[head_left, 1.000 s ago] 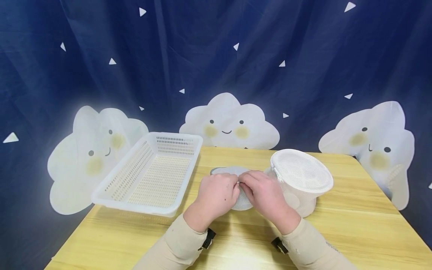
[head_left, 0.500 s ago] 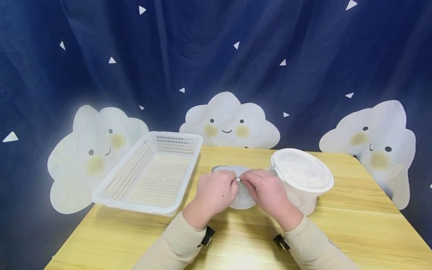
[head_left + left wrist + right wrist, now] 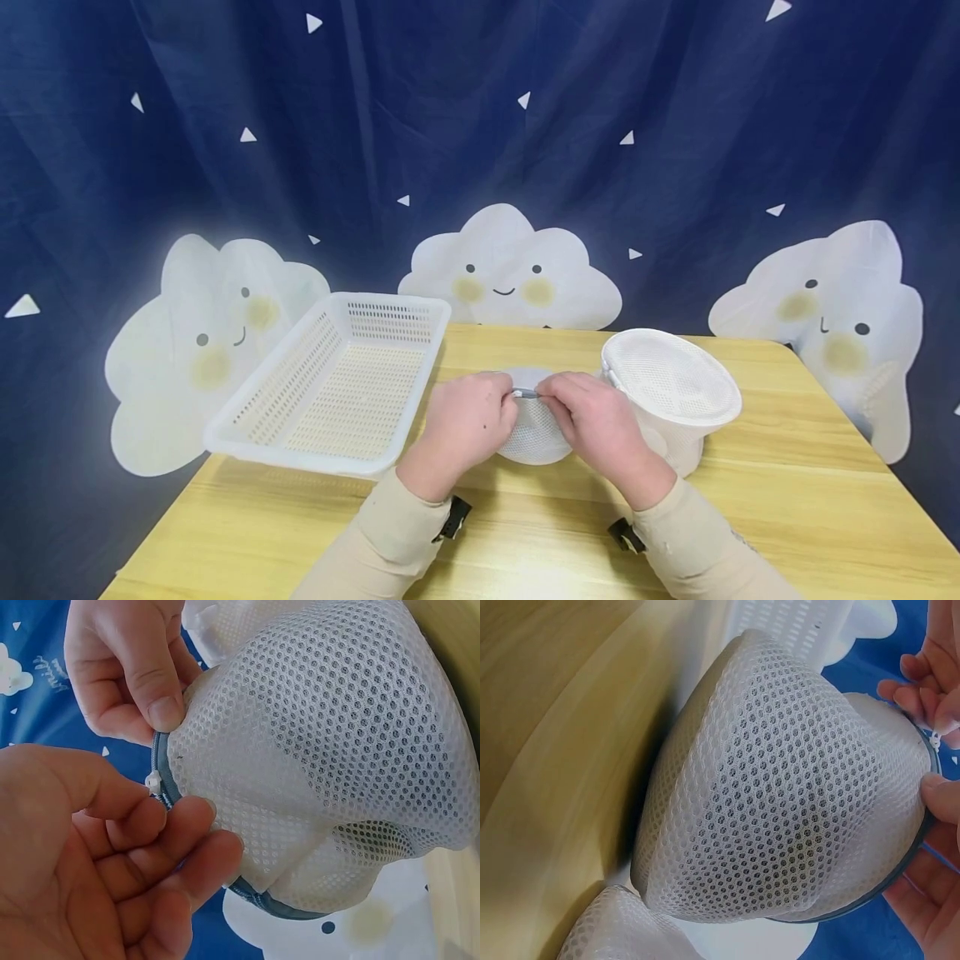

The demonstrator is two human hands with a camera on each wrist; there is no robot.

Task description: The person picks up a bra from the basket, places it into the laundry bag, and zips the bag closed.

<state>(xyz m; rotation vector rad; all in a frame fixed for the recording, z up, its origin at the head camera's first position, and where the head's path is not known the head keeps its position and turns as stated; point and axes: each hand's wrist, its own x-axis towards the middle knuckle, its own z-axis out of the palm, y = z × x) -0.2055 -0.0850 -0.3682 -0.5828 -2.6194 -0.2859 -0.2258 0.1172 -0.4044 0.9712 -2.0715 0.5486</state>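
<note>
A small white mesh laundry bag [image 3: 536, 437] with a grey-blue zipper [image 3: 163, 769] bulges above the table in the middle of the head view. My left hand [image 3: 467, 423] pinches the white zipper pull [image 3: 154, 782] between thumb and forefinger, its other fingers curled loosely. On the zipper edge just to the right, my right hand [image 3: 596, 417] pinches the mesh and tape with thumb and fingers. A short stretch of dark zipper shows between the two hands in the head view. The bag's contents, if any, cannot be made out through the mesh.
On the left stands a white perforated plastic basket [image 3: 300, 461]. A larger round white mesh bag [image 3: 671, 379] stands close by my right hand. Both rest on the wooden table [image 3: 787, 508], with a blue cloud-patterned curtain [image 3: 480, 108] behind.
My left hand has slid left along the zipper with the pull, widening the gap between the hands. The right hand has shifted only slightly. Basket and larger bag stay put.
</note>
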